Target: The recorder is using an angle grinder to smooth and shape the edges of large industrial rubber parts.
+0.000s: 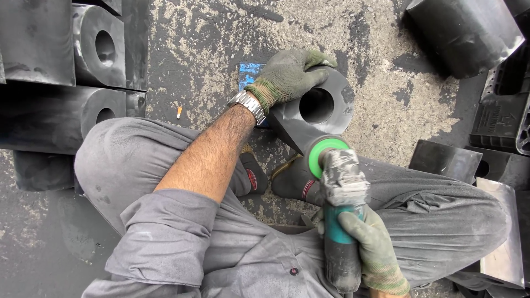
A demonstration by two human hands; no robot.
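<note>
Angle grinder (339,221) points up-frame, disc against the holed block (320,113).

rough, stained grey concrete floor (210,49) is carrying everything. dark grey rubber blocks with round holes (102,49) are lying stacked at upper left, more black blocks (464,30) sitting at upper right and right edge. a small orange-tipped cigarette butt (179,112) is lying beside a blue scrap (249,73).
</note>
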